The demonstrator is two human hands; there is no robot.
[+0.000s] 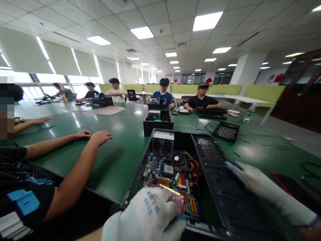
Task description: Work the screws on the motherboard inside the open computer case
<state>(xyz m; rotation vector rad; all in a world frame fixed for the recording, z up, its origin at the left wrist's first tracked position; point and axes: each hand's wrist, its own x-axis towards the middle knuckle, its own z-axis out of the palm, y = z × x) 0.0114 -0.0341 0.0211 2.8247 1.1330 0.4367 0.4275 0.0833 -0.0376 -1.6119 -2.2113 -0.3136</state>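
Note:
An open black computer case (pixel 136 179) lies in front of me with its insides showing. My left hand (pixel 150 212), in a white glove with blue print, reaches into the near end, its fingers closed around a red expansion card (pixel 178 203). Beneath the card is a blue motherboard (pixel 156 164) with several coloured slots; the hand hides part of it. A cooling fan (pixel 178 158) and bundled wires (pixel 193 164) sit beside the board, and a power supply (pixel 162 142) fills the far corner. My gloved right hand (pixel 250 177) lies with fingers extended against the case's black right side (pixel 220 174).
A co-worker's arms (pixel 97 139) rest on the green table (pixel 117 167) at left. Beyond my case stands another computer case (pixel 158 129). To the right are a black compartment tray (pixel 226 131), a plastic bottle (pixel 249 112), loose cables (pixel 311 177) and a red-edged black pad (pixel 296 187).

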